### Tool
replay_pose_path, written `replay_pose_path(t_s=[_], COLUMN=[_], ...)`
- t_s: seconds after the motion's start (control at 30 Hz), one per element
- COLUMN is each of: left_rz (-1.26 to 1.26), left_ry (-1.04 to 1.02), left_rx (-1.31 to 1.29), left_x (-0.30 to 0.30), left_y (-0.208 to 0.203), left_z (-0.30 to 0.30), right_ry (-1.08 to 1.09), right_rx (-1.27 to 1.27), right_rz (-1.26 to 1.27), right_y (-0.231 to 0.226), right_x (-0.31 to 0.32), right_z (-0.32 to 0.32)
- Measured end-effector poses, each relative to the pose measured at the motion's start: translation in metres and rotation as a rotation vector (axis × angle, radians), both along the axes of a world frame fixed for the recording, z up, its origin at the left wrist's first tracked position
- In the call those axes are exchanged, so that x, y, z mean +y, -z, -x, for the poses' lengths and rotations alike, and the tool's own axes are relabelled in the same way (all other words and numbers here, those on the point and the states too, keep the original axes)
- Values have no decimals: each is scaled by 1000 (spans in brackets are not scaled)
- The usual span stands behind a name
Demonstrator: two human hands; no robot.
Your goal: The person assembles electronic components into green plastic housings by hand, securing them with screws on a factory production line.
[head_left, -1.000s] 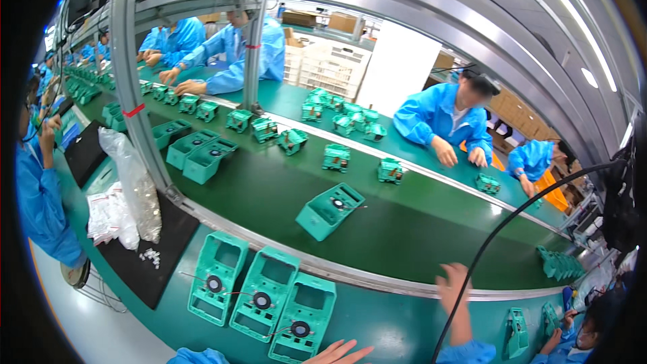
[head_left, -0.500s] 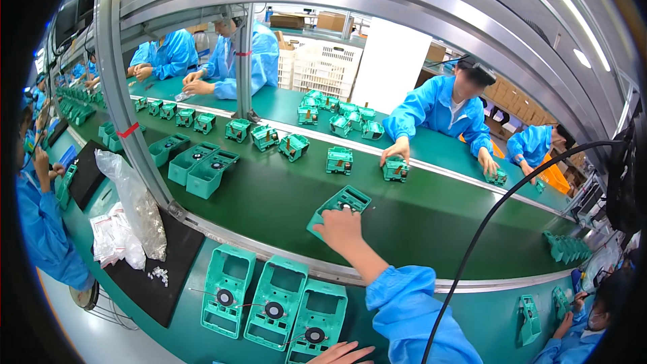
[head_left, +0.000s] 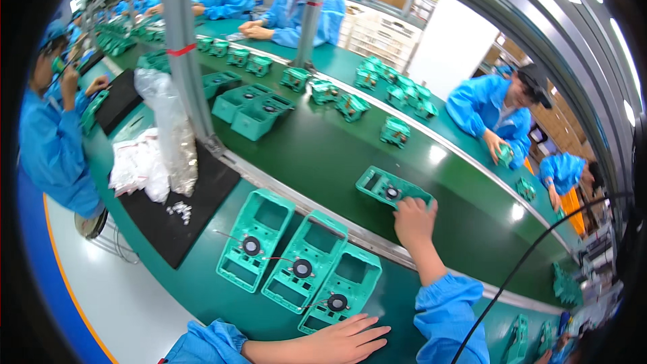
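My right hand [head_left: 415,221] reaches over the dark green belt. Its fingers and thumb are closed on the right end of a green plastic housing [head_left: 377,187], which has a small round black fan inside. Palm down, my left hand [head_left: 344,338] lies on the bench with its fingers spread, holding nothing. Just beyond it, three similar housings stand side by side: a left one [head_left: 268,217], a middle one [head_left: 323,230] and a right one [head_left: 366,271] beside my left fingers. Each carries a round black fan with thin wires.
A black mat [head_left: 162,226] at the left bears clear plastic bags [head_left: 168,131] and small white parts [head_left: 180,211]. Green units [head_left: 395,132] line the belt. A metal post [head_left: 183,47] rises at the belt's edge. Co-workers in blue sit across and alongside. A black cable [head_left: 519,263] hangs at right.
The view has swung left. My left hand and forearm have come further into view. The housing at my right hand has turned, and a co-worker opposite has lifted a green unit off the belt.
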State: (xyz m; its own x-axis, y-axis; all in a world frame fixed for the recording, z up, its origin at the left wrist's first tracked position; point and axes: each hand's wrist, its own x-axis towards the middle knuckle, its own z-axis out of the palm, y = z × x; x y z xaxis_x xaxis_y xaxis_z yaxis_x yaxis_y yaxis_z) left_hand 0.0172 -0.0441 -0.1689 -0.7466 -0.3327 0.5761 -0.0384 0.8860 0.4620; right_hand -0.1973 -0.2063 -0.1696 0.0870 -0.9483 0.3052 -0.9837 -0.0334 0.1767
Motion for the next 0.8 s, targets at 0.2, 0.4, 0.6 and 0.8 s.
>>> replay_pose_path(t_s=[0.2, 0.4, 0.6, 0.8], left_rz=[134, 11, -197, -62], left_ry=[-871, -1627, -1563, -1567], left_rx=[8, -80, -290, -493], left_x=[-22, -20, -48, -92], left_y=[-21, -11, 4, 14], left_z=[-133, -254, -251, -225], right_ry=[-251, -610, -691, -544], right_rx=[-277, -105, -159, -139], right_rz=[217, 1, -28, 24], right_y=[-46, -38, -25, -23], right_x=[92, 215, 238, 204], right_z=[66, 91, 51, 39])
